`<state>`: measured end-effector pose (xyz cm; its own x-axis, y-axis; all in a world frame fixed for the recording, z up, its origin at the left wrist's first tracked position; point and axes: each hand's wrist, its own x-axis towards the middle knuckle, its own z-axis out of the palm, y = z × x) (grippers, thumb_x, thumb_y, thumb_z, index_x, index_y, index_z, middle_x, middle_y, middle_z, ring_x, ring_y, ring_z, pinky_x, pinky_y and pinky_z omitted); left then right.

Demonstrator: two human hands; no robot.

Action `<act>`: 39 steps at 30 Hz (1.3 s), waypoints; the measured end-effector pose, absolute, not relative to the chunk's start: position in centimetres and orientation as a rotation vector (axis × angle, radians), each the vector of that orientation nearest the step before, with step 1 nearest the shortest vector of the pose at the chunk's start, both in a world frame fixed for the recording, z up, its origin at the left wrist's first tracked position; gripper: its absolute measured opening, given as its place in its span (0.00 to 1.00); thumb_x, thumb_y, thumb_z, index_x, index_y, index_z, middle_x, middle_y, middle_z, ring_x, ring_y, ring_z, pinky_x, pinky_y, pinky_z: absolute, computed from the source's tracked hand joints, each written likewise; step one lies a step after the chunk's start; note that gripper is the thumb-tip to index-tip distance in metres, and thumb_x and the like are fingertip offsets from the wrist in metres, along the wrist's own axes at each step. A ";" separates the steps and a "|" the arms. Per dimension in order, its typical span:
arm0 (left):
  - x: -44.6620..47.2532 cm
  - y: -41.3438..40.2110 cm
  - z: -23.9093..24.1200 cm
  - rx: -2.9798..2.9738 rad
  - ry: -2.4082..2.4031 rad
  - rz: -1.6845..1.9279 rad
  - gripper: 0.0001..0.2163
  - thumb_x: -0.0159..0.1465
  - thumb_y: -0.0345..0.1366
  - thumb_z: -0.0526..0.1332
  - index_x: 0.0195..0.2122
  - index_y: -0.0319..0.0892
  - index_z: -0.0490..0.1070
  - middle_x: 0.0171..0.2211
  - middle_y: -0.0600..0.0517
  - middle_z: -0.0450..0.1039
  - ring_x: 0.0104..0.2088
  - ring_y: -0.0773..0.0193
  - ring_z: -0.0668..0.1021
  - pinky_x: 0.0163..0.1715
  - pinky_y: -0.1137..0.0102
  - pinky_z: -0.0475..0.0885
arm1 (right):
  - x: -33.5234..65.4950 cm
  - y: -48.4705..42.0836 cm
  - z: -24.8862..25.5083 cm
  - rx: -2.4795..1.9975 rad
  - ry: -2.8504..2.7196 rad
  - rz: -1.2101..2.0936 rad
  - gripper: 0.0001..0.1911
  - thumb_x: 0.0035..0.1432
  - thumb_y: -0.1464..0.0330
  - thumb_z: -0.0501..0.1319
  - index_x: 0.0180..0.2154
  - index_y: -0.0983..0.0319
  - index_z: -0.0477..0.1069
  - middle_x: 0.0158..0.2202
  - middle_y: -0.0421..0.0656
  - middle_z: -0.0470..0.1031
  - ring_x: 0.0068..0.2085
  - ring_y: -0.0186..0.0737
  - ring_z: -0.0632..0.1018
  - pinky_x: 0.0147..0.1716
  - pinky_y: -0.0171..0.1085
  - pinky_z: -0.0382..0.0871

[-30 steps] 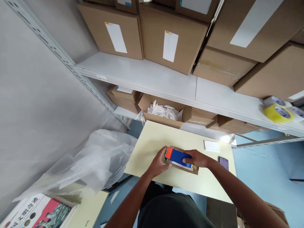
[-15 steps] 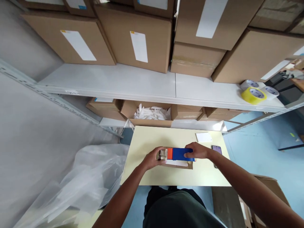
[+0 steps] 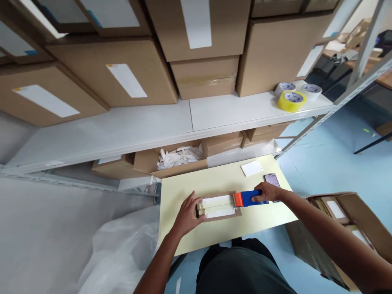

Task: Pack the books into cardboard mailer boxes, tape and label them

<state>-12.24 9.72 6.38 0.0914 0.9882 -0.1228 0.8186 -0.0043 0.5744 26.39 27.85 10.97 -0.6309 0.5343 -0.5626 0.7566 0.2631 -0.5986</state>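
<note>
A small cardboard box (image 3: 219, 219) lies on the cream table, with two long white strips along its top and a narrow line between them. Its left end sits between the thumb and fingers of my left hand (image 3: 187, 213). Clear, shiny material shows at that end. My right hand (image 3: 266, 192) grips a blue and orange tool that looks like a tape dispenser (image 3: 247, 198). The orange end of the dispenser is at the box's right end; its blue body reaches out to the right, over the table.
On the cream table (image 3: 177, 241) lie a white card-like item (image 3: 251, 168) and a phone (image 3: 272, 179). Behind stands a shelf (image 3: 147, 126) with cartons and tape rolls (image 3: 291, 101). An open carton (image 3: 309, 245) stands at right, clear plastic sheeting (image 3: 122, 245) at left.
My right hand has drawn the tape dispenser rightward along the box, from near my left hand to the right end, uncovering the white strips. The head view has turned right.
</note>
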 end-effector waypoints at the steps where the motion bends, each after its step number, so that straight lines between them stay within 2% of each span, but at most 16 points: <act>1: -11.3 10.1 6.8 1.974 1.768 0.389 0.32 0.56 0.42 0.70 0.62 0.47 0.66 0.73 0.42 0.49 0.71 0.44 0.57 0.69 0.49 0.55 | 26.4 27.9 10.7 1.210 2.286 -1.318 0.27 0.48 0.43 0.66 0.23 0.61 0.68 0.24 0.42 0.75 0.26 0.38 0.73 0.25 0.35 0.61; 5: -6.9 11.8 7.2 2.261 1.636 0.201 0.48 0.52 0.56 0.72 0.70 0.46 0.56 0.74 0.39 0.46 0.72 0.41 0.53 0.70 0.44 0.45 | 26.3 28.1 10.4 1.223 2.319 -1.352 0.28 0.46 0.42 0.66 0.23 0.61 0.70 0.22 0.41 0.74 0.26 0.38 0.73 0.25 0.34 0.63; 8: -6.0 12.2 6.0 2.307 1.651 0.114 0.51 0.53 0.61 0.69 0.72 0.46 0.51 0.73 0.38 0.47 0.72 0.39 0.54 0.69 0.42 0.44 | 25.2 27.7 10.3 1.217 2.357 -1.352 0.28 0.47 0.41 0.65 0.25 0.61 0.73 0.24 0.41 0.76 0.27 0.39 0.75 0.26 0.34 0.66; 16: -10.5 10.7 5.3 2.450 1.697 0.037 0.48 0.55 0.58 0.68 0.72 0.45 0.52 0.71 0.38 0.54 0.69 0.40 0.60 0.69 0.45 0.44 | 23.3 26.6 8.5 1.125 2.373 -1.501 0.29 0.47 0.41 0.66 0.30 0.61 0.77 0.27 0.41 0.78 0.28 0.37 0.75 0.28 0.33 0.67; 23: -10.0 10.8 5.2 2.444 1.726 -0.038 0.48 0.56 0.59 0.67 0.72 0.45 0.51 0.72 0.37 0.52 0.69 0.40 0.60 0.68 0.45 0.46 | 27.7 26.9 7.1 1.167 2.323 -1.388 0.31 0.47 0.39 0.65 0.33 0.62 0.78 0.31 0.45 0.80 0.30 0.42 0.77 0.29 0.36 0.67; 27: -9.6 10.8 6.4 2.463 1.709 -0.080 0.47 0.55 0.57 0.69 0.72 0.50 0.51 0.73 0.39 0.49 0.68 0.38 0.60 0.67 0.43 0.48 | 26.6 25.9 6.2 1.178 2.310 -1.419 0.32 0.47 0.39 0.64 0.33 0.62 0.79 0.31 0.45 0.80 0.31 0.43 0.78 0.30 0.36 0.67; 31: -8.9 11.4 8.2 2.449 1.681 -0.137 0.46 0.53 0.48 0.72 0.72 0.56 0.53 0.68 0.41 0.58 0.63 0.38 0.66 0.63 0.46 0.56 | 25.5 24.1 4.2 1.246 2.281 -1.557 0.34 0.50 0.37 0.60 0.31 0.62 0.78 0.30 0.45 0.80 0.32 0.43 0.78 0.29 0.35 0.66; 34: -8.9 11.7 8.7 2.424 1.675 -0.137 0.47 0.52 0.46 0.72 0.72 0.57 0.53 0.66 0.42 0.61 0.61 0.39 0.67 0.62 0.47 0.59 | 25.7 23.1 3.0 1.290 2.242 -1.605 0.34 0.51 0.37 0.60 0.33 0.62 0.79 0.32 0.46 0.81 0.34 0.44 0.79 0.29 0.35 0.66; 39: -8.9 11.2 8.4 2.490 1.669 -0.151 0.46 0.54 0.44 0.71 0.72 0.54 0.52 0.69 0.40 0.57 0.65 0.36 0.64 0.65 0.41 0.51 | 26.2 22.9 4.1 1.263 2.324 -1.452 0.31 0.55 0.41 0.60 0.40 0.61 0.80 0.37 0.48 0.83 0.37 0.47 0.81 0.33 0.38 0.69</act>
<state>-8.89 11.25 8.36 0.3795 0.9111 -0.1608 0.9252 -0.3748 0.0598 26.21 22.90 4.07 -0.6429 0.5829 -0.4969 0.7022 0.1896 -0.6862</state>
